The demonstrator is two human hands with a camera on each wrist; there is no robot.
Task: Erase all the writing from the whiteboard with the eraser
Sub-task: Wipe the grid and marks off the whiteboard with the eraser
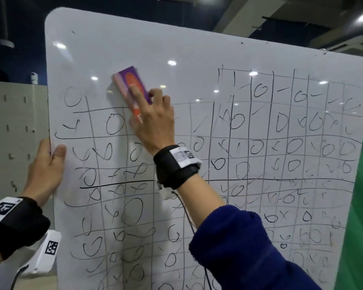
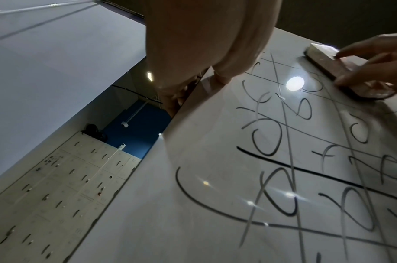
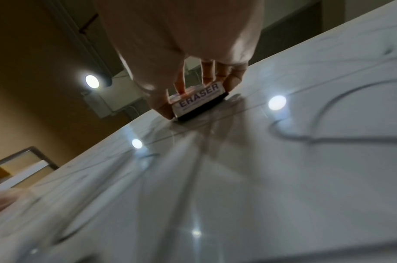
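Note:
A large whiteboard (image 1: pixel 134 42) stands upright, covered with a hand-drawn black grid of circles, crosses and ticks; its top left area is wiped. My right hand (image 1: pixel 153 120) grips a purple and orange eraser (image 1: pixel 127 80) and presses it flat on the board near the upper left of the grid. The right wrist view shows the eraser (image 3: pixel 197 97), labelled ERASER, pinched between thumb and fingers (image 3: pixel 233 78), dark felt on the board (image 3: pixel 282 178). My left hand (image 1: pixel 46 166) grips the board's left edge, thumb on the front. In the left wrist view the eraser (image 2: pixel 341 69) lies at upper right.
Pale lockers (image 1: pixel 15 132) stand behind the board on the left, also seen as lockers (image 2: pixel 58 186) in the left wrist view. A green surface (image 1: pixel 358 206) borders the board's right edge. Ceiling lights reflect off the board.

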